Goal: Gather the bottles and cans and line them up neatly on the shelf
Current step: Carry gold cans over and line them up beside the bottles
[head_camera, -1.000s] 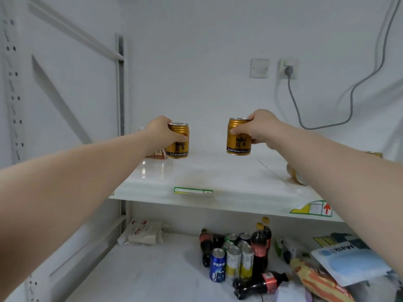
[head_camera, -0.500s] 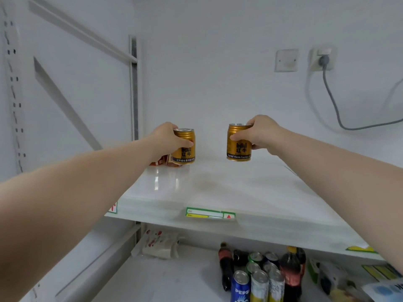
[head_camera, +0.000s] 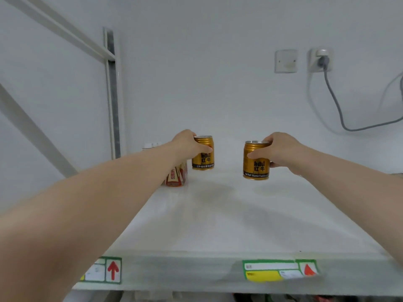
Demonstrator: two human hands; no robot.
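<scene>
Head view: left arm (head_camera: 130, 184) mostly hides red-labelled bottles (head_camera: 174, 178), perhaps 2.

My left arm (head_camera: 109, 192) and right arm (head_camera: 340, 171) stretch forward, left hand (head_camera: 187, 147) curled round the left can (head_camera: 204, 161), right hand (head_camera: 281, 151) curled round the right can (head_camera: 256, 167).

Looks like a shop or its stockroom here: a white metal retail shelf (head_camera: 218, 225) with a price-tag strip (head_camera: 279, 270) and red-arrow label (head_camera: 104, 270) on its front lip, a steel upright (head_camera: 113, 105) at the corner, and a gold drink can (head_camera: 204, 158) and second gold can (head_camera: 256, 164) as stock.
</scene>
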